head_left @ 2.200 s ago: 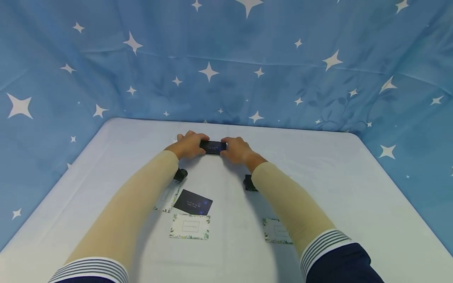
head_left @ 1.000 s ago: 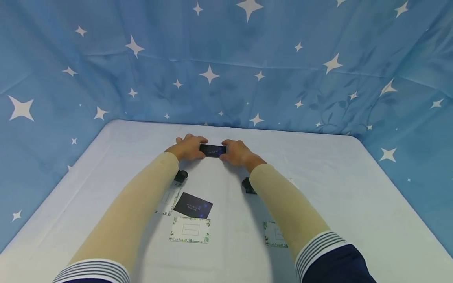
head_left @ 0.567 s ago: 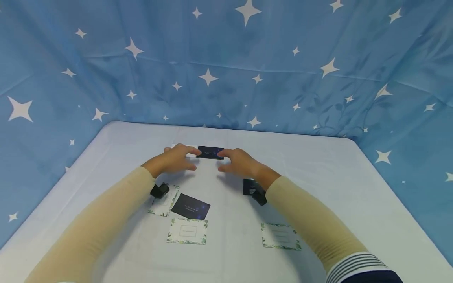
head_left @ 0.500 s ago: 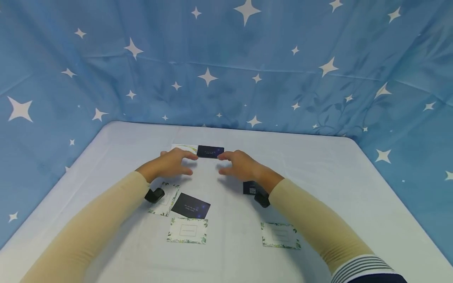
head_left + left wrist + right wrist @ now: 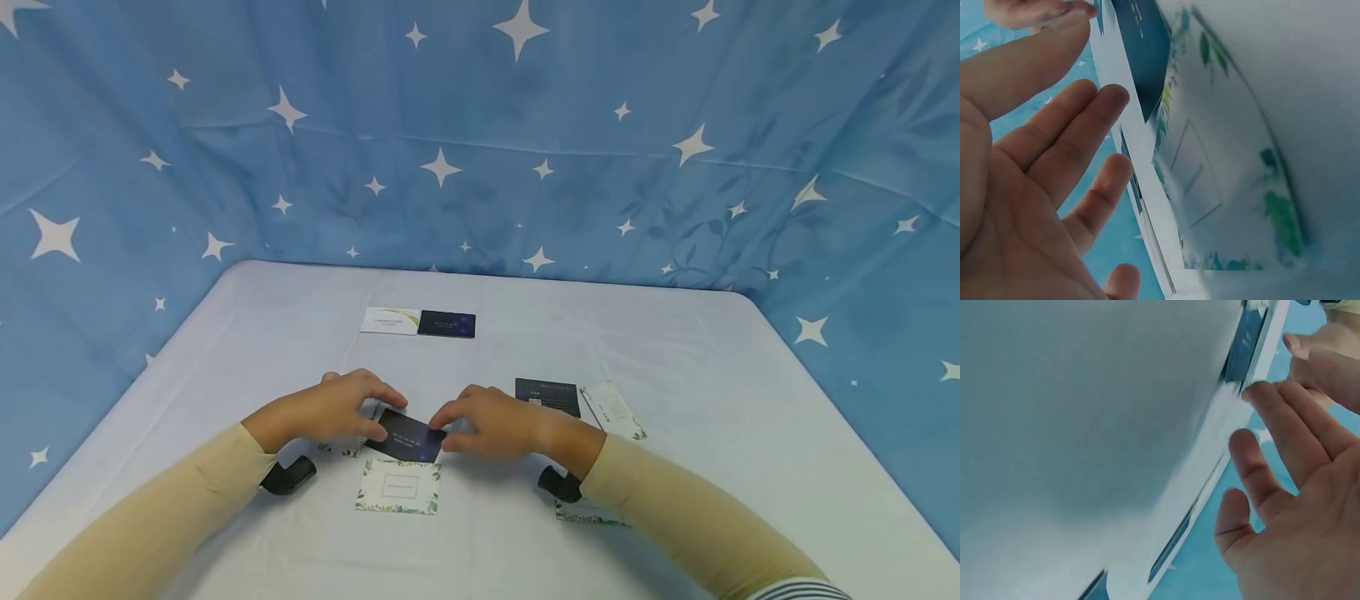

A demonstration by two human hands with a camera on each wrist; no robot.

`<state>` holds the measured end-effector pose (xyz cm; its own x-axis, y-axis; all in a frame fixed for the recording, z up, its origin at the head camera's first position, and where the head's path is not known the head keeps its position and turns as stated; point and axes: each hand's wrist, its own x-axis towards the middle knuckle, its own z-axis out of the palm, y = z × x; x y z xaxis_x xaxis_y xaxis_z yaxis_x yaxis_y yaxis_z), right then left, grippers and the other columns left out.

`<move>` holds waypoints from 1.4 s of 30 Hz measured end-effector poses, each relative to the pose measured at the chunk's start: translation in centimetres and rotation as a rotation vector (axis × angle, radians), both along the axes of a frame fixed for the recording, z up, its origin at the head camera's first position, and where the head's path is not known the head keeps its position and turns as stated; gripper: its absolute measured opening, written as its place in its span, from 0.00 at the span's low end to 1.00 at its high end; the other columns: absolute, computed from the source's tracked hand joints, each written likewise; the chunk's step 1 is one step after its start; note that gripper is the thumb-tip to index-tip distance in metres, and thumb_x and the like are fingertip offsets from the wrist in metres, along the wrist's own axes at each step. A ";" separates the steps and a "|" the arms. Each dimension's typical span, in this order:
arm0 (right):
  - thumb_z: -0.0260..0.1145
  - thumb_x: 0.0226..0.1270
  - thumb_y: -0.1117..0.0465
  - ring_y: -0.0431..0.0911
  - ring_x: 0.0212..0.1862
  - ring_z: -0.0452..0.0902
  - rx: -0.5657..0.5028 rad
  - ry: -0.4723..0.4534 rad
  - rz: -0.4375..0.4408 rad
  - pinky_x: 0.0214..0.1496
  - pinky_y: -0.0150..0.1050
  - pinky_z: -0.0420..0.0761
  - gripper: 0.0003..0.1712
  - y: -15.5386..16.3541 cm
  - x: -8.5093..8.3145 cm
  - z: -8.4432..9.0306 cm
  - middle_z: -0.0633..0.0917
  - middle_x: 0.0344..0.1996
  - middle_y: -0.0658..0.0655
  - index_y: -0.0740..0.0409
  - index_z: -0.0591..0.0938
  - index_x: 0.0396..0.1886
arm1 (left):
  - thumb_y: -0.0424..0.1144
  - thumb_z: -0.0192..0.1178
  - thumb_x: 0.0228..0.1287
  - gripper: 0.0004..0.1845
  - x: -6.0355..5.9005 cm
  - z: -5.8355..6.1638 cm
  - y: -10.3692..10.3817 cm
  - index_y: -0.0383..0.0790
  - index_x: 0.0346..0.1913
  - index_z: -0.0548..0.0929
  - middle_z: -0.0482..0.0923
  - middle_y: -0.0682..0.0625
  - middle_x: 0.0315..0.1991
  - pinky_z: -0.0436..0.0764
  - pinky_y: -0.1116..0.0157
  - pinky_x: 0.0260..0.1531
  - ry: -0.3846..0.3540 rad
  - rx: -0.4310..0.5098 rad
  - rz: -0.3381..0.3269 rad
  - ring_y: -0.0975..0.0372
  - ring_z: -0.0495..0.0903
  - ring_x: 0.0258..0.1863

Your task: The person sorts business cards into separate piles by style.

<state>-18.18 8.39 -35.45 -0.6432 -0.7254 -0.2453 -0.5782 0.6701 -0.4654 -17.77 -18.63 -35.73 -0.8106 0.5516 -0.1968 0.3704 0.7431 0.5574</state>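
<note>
While my left hand (image 5: 330, 410) and right hand (image 5: 491, 423) touch the dark card (image 5: 407, 435) with loosely curved fingertips at the table's (image 5: 750, 433) six o'clock, I'd pinch its opposite short edges evenly, lifting clear of the floral card (image 5: 399, 487).

Item: dark navy card (image 5: 408, 435), rectangular, pale small print and a bluish glow on its face.
Pose: lying flat, face up, turned slightly askew.
Position: sitting on the white table (image 5: 712, 417), near the front, left of centre.
Overlap: its left end is lying over a leaf-bordered white card (image 5: 1210, 181).
Contact: left hand (image 5: 330, 410) fingertips are touching its left edge; right hand (image 5: 495, 423) fingertips are touching its right edge.
</note>
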 end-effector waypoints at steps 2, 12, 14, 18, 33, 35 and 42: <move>0.64 0.72 0.47 0.44 0.56 0.71 0.030 0.005 0.011 0.59 0.47 0.71 0.19 0.0 0.2 -0.1 0.81 0.51 0.43 0.40 0.83 0.60 | 0.42 0.72 0.60 0.21 0.2 -0.2 0.1 0.48 0.57 0.85 0.78 0.56 0.55 0.58 0.47 0.51 0.001 0.004 -0.001 0.54 0.70 0.61; 0.65 0.71 0.49 0.47 0.60 0.69 0.040 0.102 -0.068 0.64 0.50 0.64 0.22 1.5 -0.9 -0.5 0.82 0.55 0.44 0.45 0.82 0.63 | 0.47 0.74 0.57 0.26 0.1 -1.3 0.9 0.48 0.59 0.84 0.78 0.55 0.55 0.56 0.50 0.48 0.085 -0.021 0.044 0.54 0.69 0.60; 0.67 0.69 0.48 0.47 0.60 0.70 0.026 0.115 -0.088 0.63 0.50 0.65 0.25 1.6 -1.1 -0.6 0.82 0.56 0.46 0.47 0.81 0.64 | 0.49 0.75 0.55 0.28 0.1 -1.6 1.4 0.48 0.60 0.84 0.78 0.56 0.54 0.55 0.49 0.49 0.113 -0.030 0.059 0.55 0.68 0.60; 0.74 0.61 0.43 0.49 0.59 0.71 0.032 0.147 -0.124 0.62 0.52 0.66 0.34 1.4 -0.8 -0.7 0.83 0.56 0.49 0.50 0.80 0.64 | 0.49 0.78 0.51 0.30 0.3 -1.9 2.4 0.50 0.60 0.84 0.79 0.57 0.51 0.53 0.48 0.50 0.160 -0.062 0.102 0.56 0.68 0.57; 0.74 0.61 0.41 0.47 0.55 0.72 0.131 0.309 -0.086 0.58 0.49 0.67 0.32 0.6 -0.1 -0.7 0.85 0.51 0.46 0.48 0.82 0.61 | 0.49 0.78 0.51 0.30 1.0 -1.0 2.9 0.46 0.58 0.85 0.79 0.53 0.48 0.55 0.48 0.46 0.211 -0.114 0.101 0.56 0.69 0.53; 0.72 0.62 0.41 0.47 0.54 0.73 0.146 0.319 -0.079 0.59 0.49 0.67 0.31 0.6 -0.1 -0.7 0.85 0.50 0.47 0.49 0.82 0.62 | 0.49 0.78 0.51 0.30 1.0 -1.1 2.9 0.46 0.58 0.84 0.79 0.53 0.47 0.55 0.48 0.46 0.218 -0.114 0.099 0.56 0.69 0.54; 0.68 0.64 0.43 0.49 0.53 0.75 0.116 0.333 -0.069 0.61 0.50 0.68 0.30 1.1 -0.5 -0.5 0.85 0.48 0.52 0.53 0.82 0.61 | 0.47 0.74 0.57 0.25 0.7 -1.2 3.2 0.45 0.57 0.85 0.80 0.53 0.47 0.55 0.47 0.46 0.274 -0.105 0.094 0.55 0.70 0.54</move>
<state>-18.70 9.53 -35.93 -0.7482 -0.6570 -0.0919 -0.6369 0.7501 -0.1780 -17.04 -15.48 -36.95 -0.8878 0.4599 -0.0158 0.4232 0.8295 0.3645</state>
